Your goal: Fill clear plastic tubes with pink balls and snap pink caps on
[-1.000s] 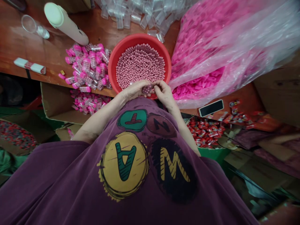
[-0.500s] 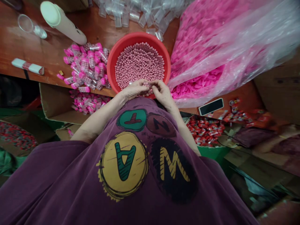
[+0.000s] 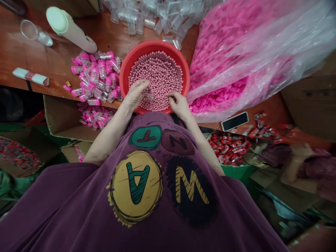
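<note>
A red plastic basin full of small pink beads stands against the front of my shirt. My left hand is over its left side, fingers closed round a small clear plastic tube, partly hidden by the fingers. Over the near right part of the beads, my right hand has thumb and fingers drawn together; what they hold, if anything, cannot be made out. Left of the basin lies a heap of bead-filled clear tubes with pink caps.
A large clear bag of pink caps lies right of the basin. Clear tubes are piled behind. A white tumbler, a phone and cardboard boxes are around. At the right is another person's arm.
My hands were together at the basin's near rim and are now apart. The left hand has moved left and away from me with the tube; the right has shifted slightly.
</note>
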Available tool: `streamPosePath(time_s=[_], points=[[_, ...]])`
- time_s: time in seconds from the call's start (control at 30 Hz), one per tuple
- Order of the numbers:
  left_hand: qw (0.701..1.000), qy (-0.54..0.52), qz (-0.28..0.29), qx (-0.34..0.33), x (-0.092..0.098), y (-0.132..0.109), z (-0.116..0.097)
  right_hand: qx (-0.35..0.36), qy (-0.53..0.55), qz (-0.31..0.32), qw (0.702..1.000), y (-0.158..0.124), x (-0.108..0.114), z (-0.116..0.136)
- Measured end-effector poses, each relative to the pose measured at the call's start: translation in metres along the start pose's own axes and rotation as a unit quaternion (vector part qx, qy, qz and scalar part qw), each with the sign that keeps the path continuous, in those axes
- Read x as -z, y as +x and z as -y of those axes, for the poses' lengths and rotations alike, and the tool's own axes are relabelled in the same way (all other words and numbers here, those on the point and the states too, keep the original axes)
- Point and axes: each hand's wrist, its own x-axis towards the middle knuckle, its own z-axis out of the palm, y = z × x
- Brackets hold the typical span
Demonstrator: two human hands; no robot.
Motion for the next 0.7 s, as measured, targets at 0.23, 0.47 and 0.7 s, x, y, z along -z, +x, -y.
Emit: streamPosePath(time_s=[0.23,0.47,0.7], points=[[0.998,-0.007,-0.064,-0.016,0.019,-0.009,-0.002,0.024,-0.153,0.161,0.975,0.043,-0.052,0.012],[0.998,-0.001,-0.039,-0.050,0.048,-0.023,0.018,0.041,-0.165,0.142,0.975,0.045,-0.077,0.016],[0.998,-0.025,0.039,-0.046,0.023,-0.017,0.026,-0.035,-0.065,-0.190,0.979,-0.033,0.015,-0.031]])
